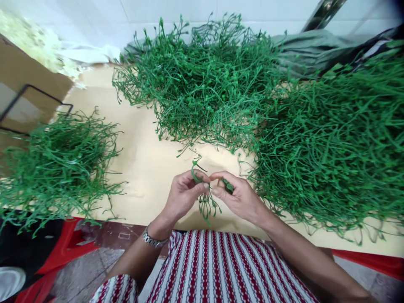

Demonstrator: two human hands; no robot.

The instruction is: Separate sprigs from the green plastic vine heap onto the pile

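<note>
My left hand [184, 194] and my right hand [238, 195] meet over the near edge of a beige board [148, 168]. Both are closed in a pinch on a small green plastic sprig [205, 202]. Its thin branches hang down between the two hands and one curled tip rises above my left fingers. A metal watch sits on my left wrist. A second small green piece shows between my right fingers.
Three heaps of green plastic stems lie on the board: a left heap [59, 164], a middle heap [202, 84] at the back, and a large right heap [334, 143]. A cardboard box [19, 71] stands far left. My striped lap [214, 269] is below.
</note>
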